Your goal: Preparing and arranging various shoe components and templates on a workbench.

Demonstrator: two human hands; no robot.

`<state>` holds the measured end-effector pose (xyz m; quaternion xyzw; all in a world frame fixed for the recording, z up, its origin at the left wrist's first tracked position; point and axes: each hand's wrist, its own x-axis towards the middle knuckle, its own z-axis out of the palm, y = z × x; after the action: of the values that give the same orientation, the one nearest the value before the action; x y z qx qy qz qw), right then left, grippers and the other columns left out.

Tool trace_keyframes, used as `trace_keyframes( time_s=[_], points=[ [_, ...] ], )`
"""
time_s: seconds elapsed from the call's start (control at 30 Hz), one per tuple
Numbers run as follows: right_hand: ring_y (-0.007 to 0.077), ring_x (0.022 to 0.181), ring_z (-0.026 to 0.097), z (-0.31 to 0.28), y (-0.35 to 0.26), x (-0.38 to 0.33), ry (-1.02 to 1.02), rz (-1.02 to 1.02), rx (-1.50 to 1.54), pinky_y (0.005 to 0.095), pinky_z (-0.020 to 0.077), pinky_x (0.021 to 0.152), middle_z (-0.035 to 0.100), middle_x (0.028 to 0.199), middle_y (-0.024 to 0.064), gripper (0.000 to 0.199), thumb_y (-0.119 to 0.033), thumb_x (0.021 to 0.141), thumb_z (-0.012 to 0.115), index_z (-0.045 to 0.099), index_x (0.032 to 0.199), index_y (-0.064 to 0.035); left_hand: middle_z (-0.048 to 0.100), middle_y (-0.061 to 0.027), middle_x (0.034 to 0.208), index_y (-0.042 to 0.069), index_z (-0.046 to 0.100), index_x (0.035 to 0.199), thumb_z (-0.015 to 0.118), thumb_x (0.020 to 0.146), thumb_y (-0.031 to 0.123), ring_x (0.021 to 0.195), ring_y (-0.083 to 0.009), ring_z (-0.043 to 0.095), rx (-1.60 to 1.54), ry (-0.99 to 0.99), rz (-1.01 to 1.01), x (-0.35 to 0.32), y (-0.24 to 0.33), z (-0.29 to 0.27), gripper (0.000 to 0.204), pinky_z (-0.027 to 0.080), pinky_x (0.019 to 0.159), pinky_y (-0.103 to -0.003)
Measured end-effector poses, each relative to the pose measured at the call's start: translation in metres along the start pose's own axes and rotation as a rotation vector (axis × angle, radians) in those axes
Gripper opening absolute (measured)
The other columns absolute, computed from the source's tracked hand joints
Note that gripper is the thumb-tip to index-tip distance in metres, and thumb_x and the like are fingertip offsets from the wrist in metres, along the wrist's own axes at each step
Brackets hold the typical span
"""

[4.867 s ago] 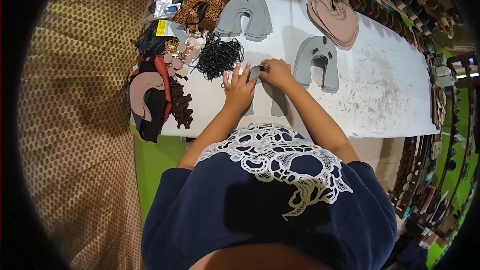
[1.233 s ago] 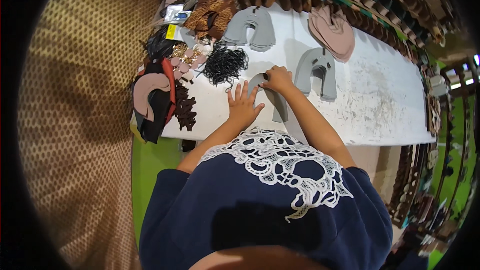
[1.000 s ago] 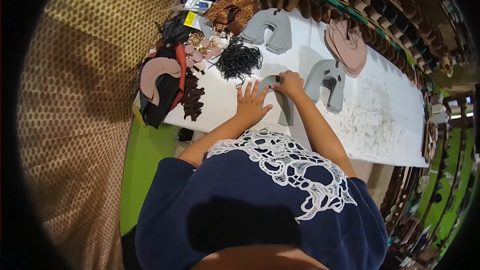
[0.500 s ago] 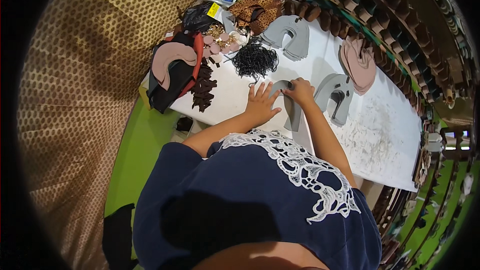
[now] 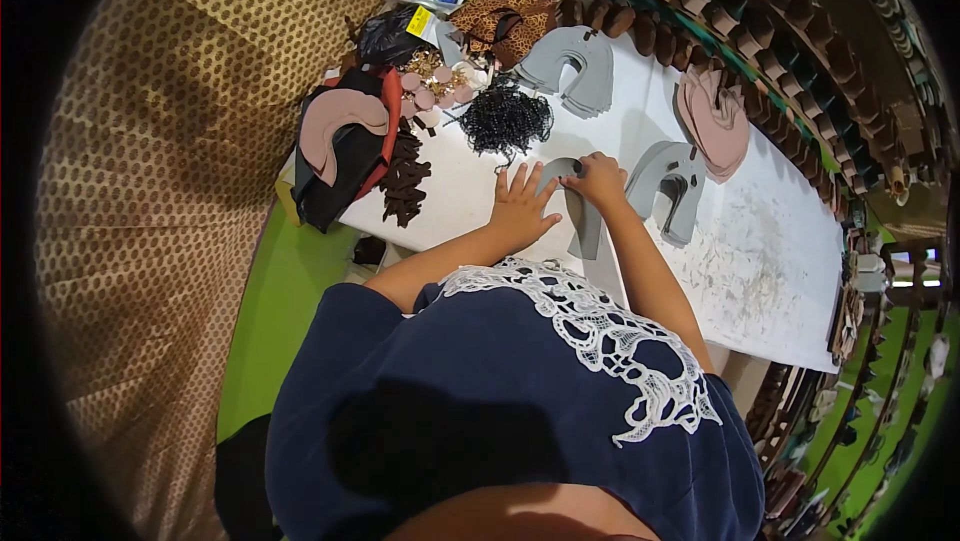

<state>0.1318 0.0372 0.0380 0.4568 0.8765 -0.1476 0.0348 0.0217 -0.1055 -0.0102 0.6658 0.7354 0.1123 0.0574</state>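
A grey U-shaped cut piece (image 5: 585, 228) lies flat on the white table in front of me. My left hand (image 5: 518, 213) rests on its left side, palm down with the fingers spread. At the curved top of the piece, my right hand (image 5: 600, 181) has its fingers bent and pressed together. A small dark patch (image 5: 576, 170) shows by its thumb, against the grey surface. Right beside that hand lies a stack of similar grey pieces (image 5: 652, 176) with dark patches. Another grey stack (image 5: 560, 59) lies farther back.
A tangled black heap (image 5: 505, 119) lies beyond my left hand, with dark brown strips (image 5: 405, 181) to its left. Pink curved pieces (image 5: 335, 126) rest on black material at the left; more pink pieces (image 5: 715, 126) lie at the right. Shoe forms (image 5: 700, 1) line racks behind the table (image 5: 760, 311).
The view has shifted slightly. Both hands stay in nearly the same place on the grey piece, the left spread and the right fingers bent at its curve.
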Motion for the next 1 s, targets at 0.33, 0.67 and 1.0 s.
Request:
trace_keyframes(
  time_s=[0.33,0.67,1.0],
  points=[
    [0.0262,0.108,0.049,0.006,0.006,0.002,0.012,0.067,0.073,0.0473,0.0374,0.083,0.059,0.105,0.0043,0.045,-0.048,0.066,0.072,0.068,0.099,-0.0168,0.017,-0.0160,0.149,0.023,0.028,0.143,0.040,0.088,0.054,0.137,-0.0352,0.012,0.008,-0.043,0.013,0.001,0.001,-0.005,0.064,-0.002,0.105,-0.058],
    [0.0284,0.107,0.051,0.013,0.009,0.002,0.052,0.071,0.096,0.0473,0.0409,0.082,0.059,0.106,0.0067,0.045,-0.048,0.069,0.069,0.067,0.099,-0.0138,0.020,-0.0171,0.148,0.022,0.030,0.141,0.044,0.086,0.054,0.136,-0.0364,0.016,-0.011,0.002,0.009,0.000,-0.001,-0.003,0.065,0.001,0.105,-0.059],
    [0.0287,0.103,0.054,0.018,0.011,0.000,0.121,0.046,0.109,0.0465,0.0427,0.079,0.060,0.103,0.0071,0.040,-0.045,0.071,0.069,0.068,0.096,-0.0142,0.024,-0.0159,0.147,0.021,0.036,0.139,0.045,0.085,0.053,0.136,-0.0349,0.019,-0.006,0.024,0.003,0.000,0.000,-0.004,0.063,0.003,0.105,-0.060]
  ],
)
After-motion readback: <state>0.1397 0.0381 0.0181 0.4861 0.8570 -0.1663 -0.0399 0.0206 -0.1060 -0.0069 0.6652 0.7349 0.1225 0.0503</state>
